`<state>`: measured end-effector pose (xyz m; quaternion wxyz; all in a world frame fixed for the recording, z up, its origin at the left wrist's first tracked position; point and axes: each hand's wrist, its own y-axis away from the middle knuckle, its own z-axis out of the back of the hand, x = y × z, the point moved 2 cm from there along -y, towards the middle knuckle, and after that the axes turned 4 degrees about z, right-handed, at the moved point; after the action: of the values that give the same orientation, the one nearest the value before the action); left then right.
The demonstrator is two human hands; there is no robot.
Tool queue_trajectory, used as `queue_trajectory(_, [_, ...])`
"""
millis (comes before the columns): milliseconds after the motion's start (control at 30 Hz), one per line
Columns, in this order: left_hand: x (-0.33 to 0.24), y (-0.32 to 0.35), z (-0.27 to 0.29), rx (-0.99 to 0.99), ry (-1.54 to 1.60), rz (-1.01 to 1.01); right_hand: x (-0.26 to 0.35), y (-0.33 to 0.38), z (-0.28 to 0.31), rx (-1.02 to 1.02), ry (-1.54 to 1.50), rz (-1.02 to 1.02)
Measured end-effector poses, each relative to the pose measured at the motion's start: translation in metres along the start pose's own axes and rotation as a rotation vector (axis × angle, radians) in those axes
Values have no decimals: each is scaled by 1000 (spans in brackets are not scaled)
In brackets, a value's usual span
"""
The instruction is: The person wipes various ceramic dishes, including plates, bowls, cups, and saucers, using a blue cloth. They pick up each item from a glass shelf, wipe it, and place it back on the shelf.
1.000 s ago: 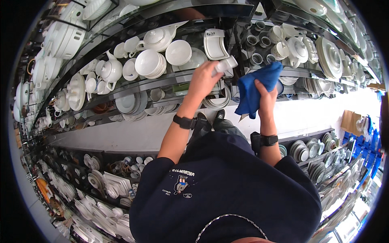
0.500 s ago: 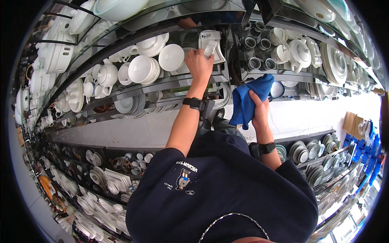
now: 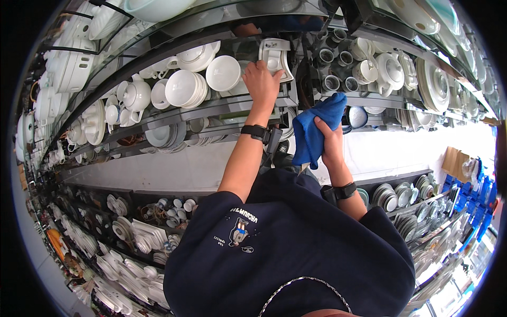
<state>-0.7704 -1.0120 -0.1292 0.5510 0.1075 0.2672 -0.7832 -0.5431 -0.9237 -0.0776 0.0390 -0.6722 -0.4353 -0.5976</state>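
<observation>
My left hand (image 3: 261, 87) reaches over the shelf in front of me, its thumb spread from bent fingers. It is at the near left side of a white rectangular dish (image 3: 285, 67) with a small pale cup-like piece (image 3: 273, 63) on it; whether the fingertips touch is hard to tell. I see nothing held in that hand. Lower and to the right, my right hand (image 3: 331, 141) grips a blue cloth (image 3: 311, 132), bunched up with its top end near the shelf edge. A white bowl (image 3: 223, 73) stands just left of my left hand.
Left of it are stacked white bowls (image 3: 185, 90) and a teapot (image 3: 136, 95). To the right stand dark-filled glasses (image 3: 331, 83), a white teapot (image 3: 390, 73) and plates (image 3: 434, 84). Dark shelf edges (image 3: 359, 98) run across. More dish-laden shelves lie behind me.
The right hand and blue cloth have shifted slightly left. My left hand has opened a little at the thumb, and the small pale piece has shifted within the white dish.
</observation>
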Motion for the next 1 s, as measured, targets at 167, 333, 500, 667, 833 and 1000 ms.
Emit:
queue_trajectory(167, [-1, 2, 10, -12, 74, -51, -4, 4, -8, 5, 32, -6])
queue_trajectory(333, [-7, 23, 38, -27, 407, -224, -8, 8, -14, 44, 8, 1])
queue_trajectory(500, [-2, 99, 75, 732, 941, -98, -26, 14, -21, 128, 46, 17])
queue_trajectory(667, [9, 135, 114, 717, 1133, 236, -42, 18, -36, 381, 289, 54])
queue_trajectory(833, [41, 136, 148, 721, 1295, 492, -38, 32, -38, 770, 42, -39])
queue_trajectory(1000, [61, 142, 178, 735, 1425, 478, -139, 1, 45, 629, 406, -336])
